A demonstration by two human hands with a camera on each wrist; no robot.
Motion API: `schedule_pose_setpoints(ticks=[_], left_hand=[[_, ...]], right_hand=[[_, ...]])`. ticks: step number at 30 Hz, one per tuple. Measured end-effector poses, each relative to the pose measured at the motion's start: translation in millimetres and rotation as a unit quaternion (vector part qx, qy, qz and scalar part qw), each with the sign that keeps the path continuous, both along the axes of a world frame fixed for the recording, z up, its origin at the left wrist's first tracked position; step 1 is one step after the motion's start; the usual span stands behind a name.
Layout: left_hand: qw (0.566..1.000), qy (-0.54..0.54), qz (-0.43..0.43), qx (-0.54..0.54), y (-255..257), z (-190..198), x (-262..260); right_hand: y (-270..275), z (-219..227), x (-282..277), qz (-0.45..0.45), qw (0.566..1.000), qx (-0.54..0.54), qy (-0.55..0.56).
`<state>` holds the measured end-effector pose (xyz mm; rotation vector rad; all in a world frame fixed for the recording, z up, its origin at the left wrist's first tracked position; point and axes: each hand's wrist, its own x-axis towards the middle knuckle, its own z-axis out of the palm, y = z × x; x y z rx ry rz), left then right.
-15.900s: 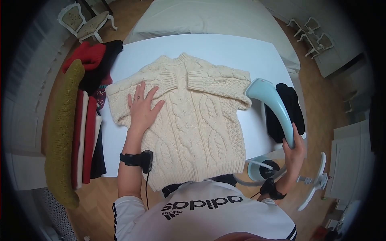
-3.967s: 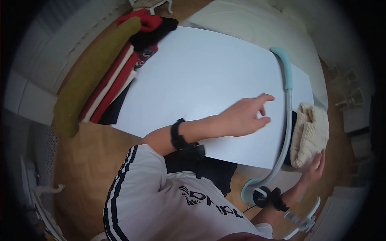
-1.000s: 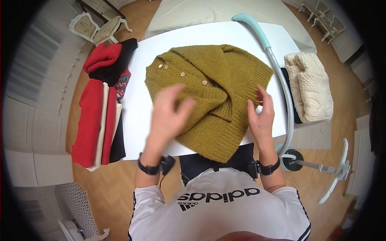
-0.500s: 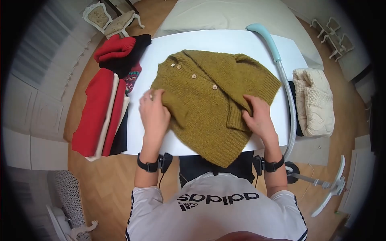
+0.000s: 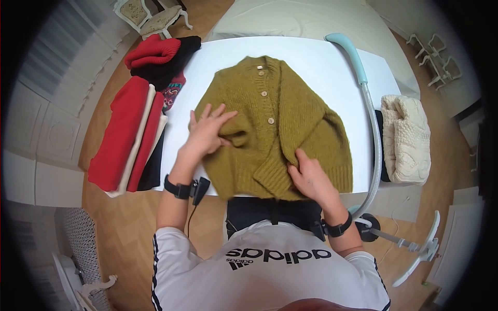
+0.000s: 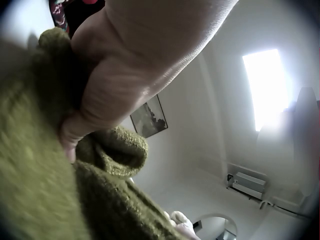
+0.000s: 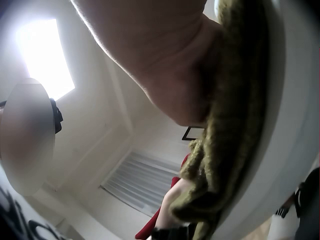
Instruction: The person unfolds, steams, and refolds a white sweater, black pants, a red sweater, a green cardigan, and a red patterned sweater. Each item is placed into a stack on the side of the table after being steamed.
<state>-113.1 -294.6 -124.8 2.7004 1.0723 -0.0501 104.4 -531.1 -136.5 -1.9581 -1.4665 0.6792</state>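
An olive green knitted sweater (image 5: 249, 103) with a buttoned front lies front up, its neck away from me and its sleeves folded over the body. My left hand (image 5: 206, 133) rests on its left side with spread fingers, the thumb by a curled sleeve cuff. In the left wrist view, that thumb presses into the olive knit beside the rolled cuff. Near the lower hem on the right, my right hand (image 5: 311, 179) pinches the knit by the other sleeve between thumb and forefinger. The right wrist view hides those fingertips behind the hand and fabric.
A stack of folded red, white and black knits (image 5: 122, 135) stands at the table's left edge, with red and black knits behind it. To the right, a steamer hose with a light blue handle (image 5: 351, 57) crosses the white table (image 5: 306, 57). Beyond lies a folded cream sweater (image 5: 406, 140) on black cloth.
The cream sweater was spread out, then folded on the right. The olive sweater came off the left stack and has just turned straighter, neck away from me. My right hand moved nearer the hem.
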Motion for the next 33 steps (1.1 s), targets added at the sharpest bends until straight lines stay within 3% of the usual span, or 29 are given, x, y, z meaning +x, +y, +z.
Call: schedule_pose_setpoints(ticks=[1, 3, 5, 6, 7, 10, 12, 13, 15, 17, 18, 19, 21, 24, 25, 27, 29, 31, 33], left_hand=[[1.000, 0.021, 0.015, 0.004, 5, 7, -1], [0.999, 0.047, 0.016, 0.007, 7, 13, -3], [0.999, 0.042, 0.015, 0.007, 7, 8, -5], [0.999, 0.034, 0.017, 0.005, 7, 5, -7], [0.999, 0.035, 0.013, 0.006, 6, 7, -9], [0.999, -0.009, 0.031, 0.010, 8, 10, -14], [0.957, -0.217, 0.094, -0.166, 25, 3, -23], [0.956, -0.221, 0.097, -0.166, 32, -1, -25], [0.832, -0.474, 0.215, -0.192, 44, -5, -29], [0.719, -0.641, 0.246, -0.108, 38, 24, -21], [0.719, -0.650, 0.235, -0.066, 45, 30, -25], [0.748, -0.626, 0.222, -0.002, 49, 39, -30], [0.775, -0.574, 0.223, 0.143, 60, 55, -37], [0.797, -0.451, 0.149, 0.373, 77, 77, -49], [0.796, -0.452, 0.149, 0.373, 80, 83, -54], [0.845, -0.367, 0.225, 0.318, 85, 93, -65], [0.850, -0.330, 0.229, 0.342, 82, 99, -70], [0.845, -0.327, 0.210, 0.367, 77, 100, -70], [0.851, -0.370, 0.165, 0.335, 72, 83, -65]], right_hand=[[0, 28, -7, -0.028, 0.979, -0.106, 0.171], [-6, 16, 0, -0.057, 0.970, -0.090, 0.220], [-11, 8, 17, -0.049, 0.988, 0.051, 0.136], [-15, 15, 29, -0.065, 0.984, 0.029, 0.166], [-16, 32, 37, -0.102, 0.969, -0.024, 0.223], [-18, 47, 59, -0.152, 0.878, 0.138, 0.433], [-15, 54, 79, -0.182, 0.829, 0.208, 0.486], [-14, 54, 92, -0.198, 0.827, 0.223, 0.477], [-13, 56, 114, -0.226, 0.870, 0.239, 0.368], [-11, 73, 128, -0.232, 0.927, 0.182, 0.232], [-11, 75, 139, -0.214, 0.945, 0.174, 0.178], [-9, 80, 149, -0.214, 0.945, 0.173, 0.178], [-4, 100, 164, -0.202, 0.974, 0.071, -0.072], [6, 136, 184, -0.206, 0.960, 0.037, -0.184], [6, 141, 198, -0.203, 0.954, 0.027, -0.221], [2, 148, 219, -0.221, 0.929, 0.018, -0.297], [-3, 148, 237, -0.243, 0.917, -0.014, -0.316], [-6, 141, 241, -0.297, 0.784, -0.002, -0.545], [1, 125, 231, -0.299, 0.782, 0.057, -0.544]])
